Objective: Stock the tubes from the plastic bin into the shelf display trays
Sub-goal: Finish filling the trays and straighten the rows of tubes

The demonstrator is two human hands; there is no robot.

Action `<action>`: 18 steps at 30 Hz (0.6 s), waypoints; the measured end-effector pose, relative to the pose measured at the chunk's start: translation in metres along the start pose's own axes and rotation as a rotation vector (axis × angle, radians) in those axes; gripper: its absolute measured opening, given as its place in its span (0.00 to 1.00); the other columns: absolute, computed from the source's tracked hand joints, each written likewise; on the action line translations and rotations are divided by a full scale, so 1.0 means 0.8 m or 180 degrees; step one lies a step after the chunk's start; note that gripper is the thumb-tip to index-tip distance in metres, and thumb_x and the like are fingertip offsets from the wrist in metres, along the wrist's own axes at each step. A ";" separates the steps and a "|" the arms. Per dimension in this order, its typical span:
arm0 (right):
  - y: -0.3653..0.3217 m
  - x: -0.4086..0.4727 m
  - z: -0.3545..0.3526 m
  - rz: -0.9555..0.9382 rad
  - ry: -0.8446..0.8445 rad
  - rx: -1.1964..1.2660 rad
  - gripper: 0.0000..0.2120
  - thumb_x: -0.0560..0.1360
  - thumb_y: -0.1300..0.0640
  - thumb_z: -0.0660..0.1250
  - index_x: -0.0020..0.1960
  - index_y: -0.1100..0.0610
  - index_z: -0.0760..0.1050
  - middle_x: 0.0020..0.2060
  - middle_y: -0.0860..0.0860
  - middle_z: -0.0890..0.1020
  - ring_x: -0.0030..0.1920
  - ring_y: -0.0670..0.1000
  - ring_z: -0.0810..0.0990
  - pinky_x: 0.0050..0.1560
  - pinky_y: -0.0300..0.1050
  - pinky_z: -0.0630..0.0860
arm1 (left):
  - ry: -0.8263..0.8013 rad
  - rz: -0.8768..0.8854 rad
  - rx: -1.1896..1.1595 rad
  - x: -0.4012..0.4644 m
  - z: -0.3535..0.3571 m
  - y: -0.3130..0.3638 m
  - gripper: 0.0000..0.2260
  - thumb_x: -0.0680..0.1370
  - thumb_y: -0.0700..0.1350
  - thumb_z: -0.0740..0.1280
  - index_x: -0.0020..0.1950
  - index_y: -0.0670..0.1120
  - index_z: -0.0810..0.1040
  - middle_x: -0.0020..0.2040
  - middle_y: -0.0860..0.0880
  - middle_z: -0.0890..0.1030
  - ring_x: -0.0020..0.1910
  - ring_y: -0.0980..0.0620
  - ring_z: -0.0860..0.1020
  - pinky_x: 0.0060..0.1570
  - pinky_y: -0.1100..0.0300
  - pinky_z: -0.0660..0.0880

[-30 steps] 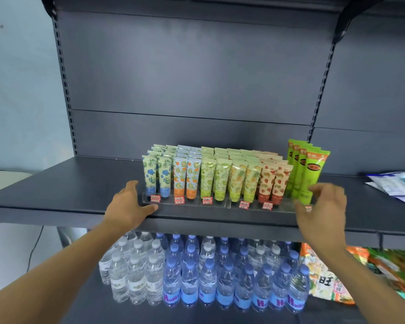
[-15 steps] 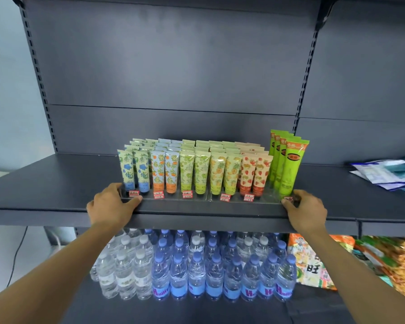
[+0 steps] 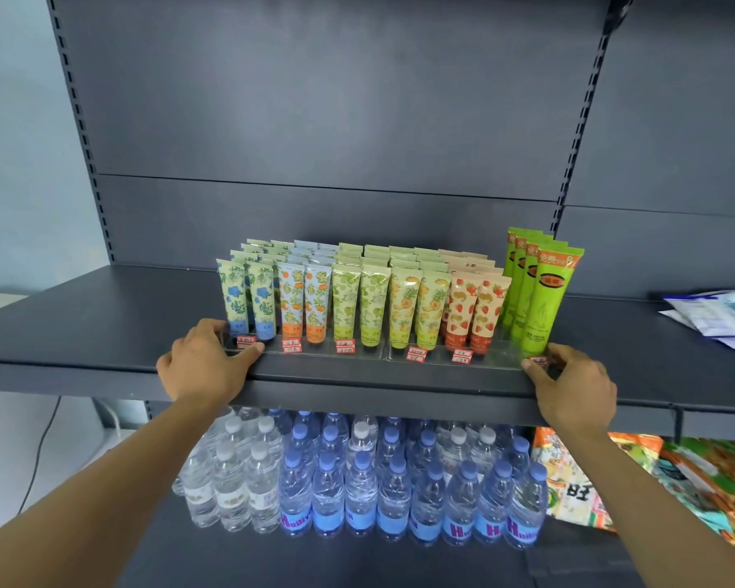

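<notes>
Clear display trays (image 3: 370, 357) stand on the dark shelf (image 3: 102, 324), filled with rows of upright patterned tubes (image 3: 374, 303) in blue, orange, green, yellow and red prints. Taller bright green tubes (image 3: 544, 299) stand at the right end. My left hand (image 3: 206, 362) grips the left front corner of the trays, thumb along the front edge. My right hand (image 3: 573, 388) grips the right front corner beside the green tubes. The plastic bin is out of view.
Water bottles (image 3: 357, 481) fill the lower shelf below. Orange snack bags (image 3: 654, 485) lie at the lower right. Blue and white packets (image 3: 713, 311) rest on the shelf at the far right. A pale wall (image 3: 13, 142) is at the left.
Both hands came down onto the tray corners; the right hand dropped from beside the green tubes to the front right corner. The camera view shifted slightly.
</notes>
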State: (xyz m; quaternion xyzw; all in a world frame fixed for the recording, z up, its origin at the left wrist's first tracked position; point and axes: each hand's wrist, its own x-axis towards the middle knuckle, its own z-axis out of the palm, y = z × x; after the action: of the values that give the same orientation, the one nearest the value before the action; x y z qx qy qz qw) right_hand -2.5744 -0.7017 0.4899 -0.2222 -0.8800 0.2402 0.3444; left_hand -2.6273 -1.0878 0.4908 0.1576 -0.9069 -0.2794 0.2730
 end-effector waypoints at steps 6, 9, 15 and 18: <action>-0.002 -0.001 -0.002 0.0013 -0.0018 -0.0036 0.20 0.73 0.50 0.71 0.61 0.58 0.78 0.52 0.61 0.82 0.57 0.64 0.75 0.56 0.55 0.70 | 0.0008 -0.0004 0.0033 0.000 0.000 0.002 0.24 0.71 0.59 0.70 0.61 0.48 0.73 0.56 0.47 0.80 0.59 0.43 0.74 0.61 0.48 0.64; -0.004 -0.002 -0.001 0.0020 -0.0017 -0.0068 0.20 0.73 0.50 0.70 0.61 0.57 0.77 0.52 0.60 0.82 0.58 0.63 0.75 0.56 0.54 0.70 | 0.0009 -0.0017 0.0066 0.001 0.001 0.003 0.24 0.71 0.60 0.70 0.61 0.48 0.73 0.56 0.47 0.80 0.59 0.43 0.74 0.61 0.48 0.64; -0.006 -0.001 -0.003 0.0020 -0.0050 -0.0159 0.20 0.73 0.49 0.70 0.62 0.57 0.77 0.53 0.60 0.81 0.59 0.62 0.74 0.56 0.54 0.69 | -0.0018 -0.0029 0.0098 0.002 0.002 0.002 0.24 0.71 0.60 0.69 0.62 0.49 0.73 0.57 0.47 0.79 0.60 0.44 0.73 0.61 0.48 0.63; -0.006 -0.004 -0.003 0.0012 -0.0106 -0.0212 0.20 0.74 0.49 0.69 0.62 0.57 0.76 0.54 0.60 0.81 0.59 0.62 0.73 0.56 0.53 0.68 | -0.0040 -0.0007 0.0118 0.000 0.000 0.003 0.24 0.72 0.59 0.69 0.62 0.48 0.73 0.57 0.47 0.79 0.60 0.43 0.73 0.61 0.48 0.64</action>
State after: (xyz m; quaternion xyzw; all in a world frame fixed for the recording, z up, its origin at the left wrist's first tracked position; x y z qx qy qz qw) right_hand -2.5717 -0.7066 0.4931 -0.2312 -0.8927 0.2150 0.3216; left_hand -2.6274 -1.0859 0.4920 0.1619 -0.9135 -0.2638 0.2640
